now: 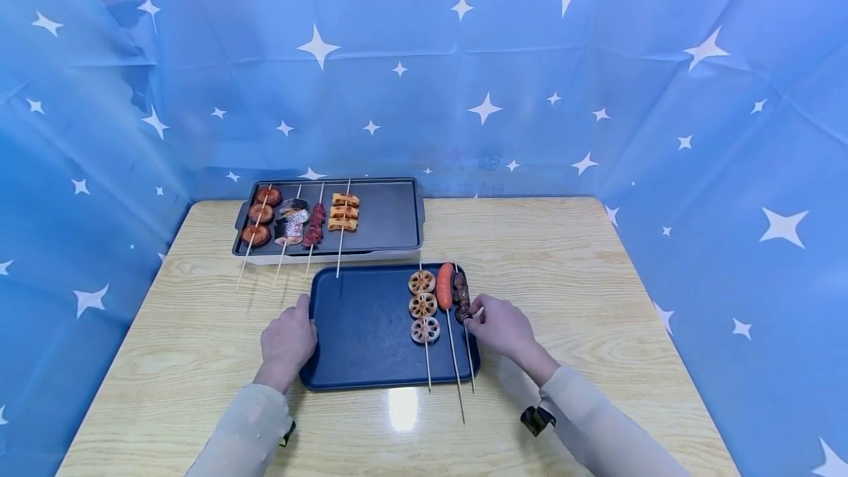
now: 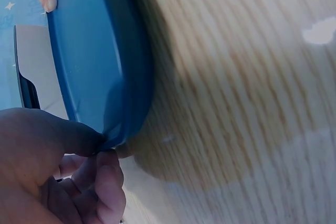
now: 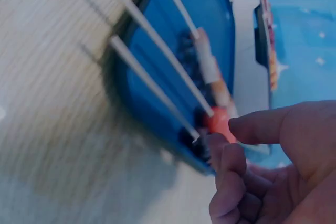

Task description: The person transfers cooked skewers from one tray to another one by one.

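A blue tray (image 1: 371, 330) lies on the table, its left edge pinched between the thumb and fingers of my left hand (image 1: 288, 338); the left wrist view shows this grip (image 2: 79, 156) at the tray's corner. On the tray's right side lie a lotus root skewer (image 1: 422, 305), a red sausage skewer (image 1: 444, 285) and a dark meat skewer (image 1: 461, 299). Their sticks reach past the near rim. My right hand (image 1: 505, 326) is at the dark meat, fingertips right beside its lower pieces. In the right wrist view a gap shows between thumb and index finger, with the sausage (image 3: 219, 121) visible behind.
Behind the tray stands a dark griddle (image 1: 387, 216) on a white base. It carries a skewer of round brown pieces (image 1: 261, 213), a fish-like skewer (image 1: 291, 223), a red meat skewer (image 1: 315, 225) and a yellow-brown skewer (image 1: 343, 212). Starred blue cloth (image 1: 424, 94) surrounds the wooden table (image 1: 563, 263).
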Demonstrator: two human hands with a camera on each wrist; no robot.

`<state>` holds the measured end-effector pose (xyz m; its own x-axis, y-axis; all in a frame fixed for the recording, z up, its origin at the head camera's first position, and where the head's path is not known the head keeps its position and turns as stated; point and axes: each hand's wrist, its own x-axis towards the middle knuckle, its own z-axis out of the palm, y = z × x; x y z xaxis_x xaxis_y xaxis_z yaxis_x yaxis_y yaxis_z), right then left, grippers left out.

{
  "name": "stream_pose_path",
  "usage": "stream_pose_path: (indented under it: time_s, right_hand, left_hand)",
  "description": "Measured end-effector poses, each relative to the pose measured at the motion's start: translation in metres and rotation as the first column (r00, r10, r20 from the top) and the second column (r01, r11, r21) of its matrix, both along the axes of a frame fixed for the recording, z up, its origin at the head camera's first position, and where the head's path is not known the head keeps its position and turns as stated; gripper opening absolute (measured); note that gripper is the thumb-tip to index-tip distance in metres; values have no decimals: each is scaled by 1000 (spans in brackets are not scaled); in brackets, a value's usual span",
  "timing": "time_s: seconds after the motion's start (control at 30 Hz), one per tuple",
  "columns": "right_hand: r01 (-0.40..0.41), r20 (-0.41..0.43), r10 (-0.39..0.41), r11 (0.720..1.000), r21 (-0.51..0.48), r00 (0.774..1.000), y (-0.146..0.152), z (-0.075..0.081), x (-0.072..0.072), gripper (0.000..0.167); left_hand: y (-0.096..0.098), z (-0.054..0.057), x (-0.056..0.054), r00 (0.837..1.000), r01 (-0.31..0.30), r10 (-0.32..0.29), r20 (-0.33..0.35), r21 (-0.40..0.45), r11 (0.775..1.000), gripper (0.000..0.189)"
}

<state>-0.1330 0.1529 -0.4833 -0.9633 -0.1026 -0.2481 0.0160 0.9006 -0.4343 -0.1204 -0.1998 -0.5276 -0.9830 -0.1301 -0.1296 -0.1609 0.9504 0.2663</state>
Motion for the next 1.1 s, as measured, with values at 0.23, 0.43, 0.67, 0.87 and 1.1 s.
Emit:
stream_pose_path:
  time_s: [0.23,0.43,0.67,0.87,1.1]
  right_hand:
    - [-39,83,36,999,31,996,12,-10,4,16]
    - [-24,80,24,1000,-4,996,14,-22,5,12]
    - [-18,69,20,999,-36,997,14,-28,7,12]
    - [-5,78,10,998,-65,997,16,-28,8,12]
    - [7,84,-1,998,-70,996,15,-28,8,12]
  left_hand:
    - [0,4,0,1000,-3,3,20,5,1000,25]
    - [0,6,0,999,-3,2,40,9,1000,27]
    - [0,12,0,999,3,-2,32,-27,1000,30]
    - [16,29,3,999,32,-32,-35,-13,999,33]
    - [39,49,-2,998,54,-51,-44,65,996,47]
